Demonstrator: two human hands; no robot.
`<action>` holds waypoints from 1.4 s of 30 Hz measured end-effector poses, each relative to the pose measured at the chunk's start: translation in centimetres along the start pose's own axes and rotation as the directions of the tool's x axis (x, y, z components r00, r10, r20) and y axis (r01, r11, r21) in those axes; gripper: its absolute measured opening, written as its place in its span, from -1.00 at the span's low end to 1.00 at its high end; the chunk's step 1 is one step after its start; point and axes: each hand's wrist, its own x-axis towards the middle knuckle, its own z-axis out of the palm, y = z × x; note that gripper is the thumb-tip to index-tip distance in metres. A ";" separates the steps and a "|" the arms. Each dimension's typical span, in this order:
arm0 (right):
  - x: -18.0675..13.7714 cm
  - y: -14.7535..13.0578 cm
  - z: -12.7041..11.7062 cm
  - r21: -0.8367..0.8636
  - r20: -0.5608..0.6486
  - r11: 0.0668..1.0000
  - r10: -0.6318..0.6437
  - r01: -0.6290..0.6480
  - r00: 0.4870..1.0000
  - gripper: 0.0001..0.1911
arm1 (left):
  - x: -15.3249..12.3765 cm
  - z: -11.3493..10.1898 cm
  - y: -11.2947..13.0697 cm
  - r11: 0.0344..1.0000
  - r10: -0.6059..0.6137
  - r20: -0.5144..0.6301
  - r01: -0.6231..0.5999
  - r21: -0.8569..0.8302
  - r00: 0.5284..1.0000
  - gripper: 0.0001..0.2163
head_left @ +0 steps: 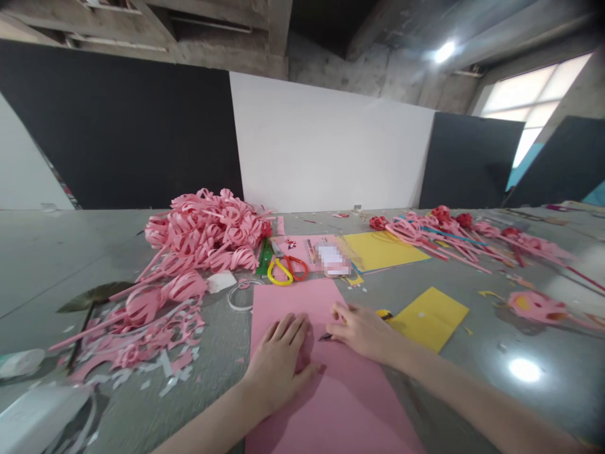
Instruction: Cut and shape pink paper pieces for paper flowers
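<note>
A large pink paper sheet lies on the grey table in front of me. My left hand rests flat on it, fingers stretched out and together, pressing it down. My right hand is closed around a thin tool with a yellow end; its dark tip touches the pink sheet just right of my left fingers. I cannot tell whether the tool is a knife or a pen.
A pile of pink curled paper flowers and scraps lies at the left. Scissors with yellow and red handles sit behind the sheet. Yellow sheets and more paper flowers lie to the right.
</note>
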 end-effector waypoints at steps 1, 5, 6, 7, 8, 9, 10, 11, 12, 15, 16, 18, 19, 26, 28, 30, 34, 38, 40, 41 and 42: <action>0.0 0.0 0.0 0.000 0.003 1.000 0.000 0.000 1.000 -0.85 | 0.0 0.0 0.0 1.000 -0.001 0.001 0.001 0.002 1.000 -0.36; 0.0 0.0 -0.1 0.008 0.009 1.000 -0.002 0.002 1.000 -0.86 | 0.0 0.0 0.0 1.000 0.001 0.000 -0.001 0.006 1.000 -0.36; 0.0 0.1 -0.1 0.006 0.011 1.000 -0.003 0.003 1.000 -0.86 | 0.0 0.1 -0.1 1.000 0.002 -0.002 -0.002 0.005 1.000 -0.36; 0.0 0.1 -0.2 0.002 0.015 1.000 -0.004 0.004 1.000 -0.86 | 0.0 0.1 -0.1 1.000 0.003 -0.004 -0.003 0.004 1.000 -0.36; 0.0 0.2 -0.2 -0.003 0.018 1.000 -0.006 0.006 1.000 -0.86 | 0.0 0.1 -0.1 1.000 0.005 -0.005 -0.005 0.003 1.000 -0.36; 0.0 0.2 -0.2 -0.008 0.021 1.000 -0.008 0.008 1.000 -0.86 | 0.0 0.1 -0.1 1.000 0.005 -0.006 -0.005 0.003 1.000 -0.36; -0.1 0.3 -0.1 -0.010 0.024 1.000 -0.010 0.010 1.000 -0.85 | 0.0 0.0 -0.1 1.000 0.005 -0.004 -0.005 0.004 1.000 -0.36; -0.1 0.3 -0.1 -0.008 0.025 1.000 -0.013 0.013 1.000 -0.85 | 0.0 0.0 0.0 1.000 0.004 -0.001 -0.004 0.005 1.000 -0.36; -0.1 0.3 -0.1 -0.006 0.026 1.000 -0.016 0.016 1.000 -0.84 | 0.0 0.0 0.0 1.000 0.003 0.003 -0.003 0.007 1.000 -0.36; -0.2 0.4 -0.2 -0.006 0.024 1.000 -0.024 0.025 0.999 -0.84 | -0.1 0.0 0.0 1.000 0.000 0.010 0.000 0.014 1.000 -0.36; -0.2 0.4 -0.2 -0.009 0.023 1.000 -0.029 0.029 0.999 -0.84 | -0.1 0.0 0.0 1.000 0.000 0.011 0.000 0.016 1.000 -0.36; -0.2 0.5 -0.3 -0.018 0.020 0.999 -0.035 0.035 0.999 -0.86 | -0.1 0.1 -0.1 1.000 0.003 0.008 -0.003 0.020 1.000 -0.36; -0.3 0.5 -0.3 -0.020 0.018 0.999 -0.035 0.036 0.999 -0.87 | -0.1 0.2 -0.1 1.000 0.004 0.006 -0.004 0.022 1.000 -0.36; -0.5 0.8 -0.2 -0.019 0.011 0.999 -0.026 0.026 1.000 -0.89 | 0.0 0.5 -0.3 0.999 0.019 -0.026 -0.018 0.027 0.999 -0.37; -0.5 0.9 -0.3 -0.014 0.009 0.999 -0.030 0.030 1.000 -0.88 | 0.0 0.5 -0.3 0.999 0.021 -0.027 -0.021 0.026 0.999 -0.37; -0.5 0.9 -0.4 -0.015 0.009 0.999 -0.033 0.034 0.999 -0.88 | 0.0 0.5 -0.3 1.000 0.020 -0.024 -0.019 0.024 1.000 -0.37; -0.6 0.9 -0.5 -0.028 0.017 0.999 -0.041 0.041 0.999 -0.89 | 0.0 0.4 -0.3 1.000 0.017 -0.013 -0.017 0.023 1.000 -0.36; -0.7 0.8 -0.4 -0.026 0.026 0.999 -0.040 0.040 0.999 -0.88 | 0.0 0.4 -0.2 1.000 0.014 -0.008 -0.014 0.019 1.000 -0.36; -0.7 0.9 -0.5 0.011 0.036 1.000 -0.021 0.021 0.999 -0.86 | 0.0 0.4 -0.2 1.000 0.015 -0.006 -0.014 0.017 1.000 -0.37; -0.7 1.1 -0.7 0.047 0.041 0.999 -0.001 -0.001 0.999 -0.85 | 0.0 0.4 -0.2 1.000 0.013 -0.005 -0.013 0.016 1.000 -0.37; -0.6 1.2 -0.9 0.101 0.043 0.994 0.029 -0.033 0.999 -0.84 | 0.0 0.4 -0.2 1.000 0.011 -0.002 -0.011 0.013 1.000 -0.36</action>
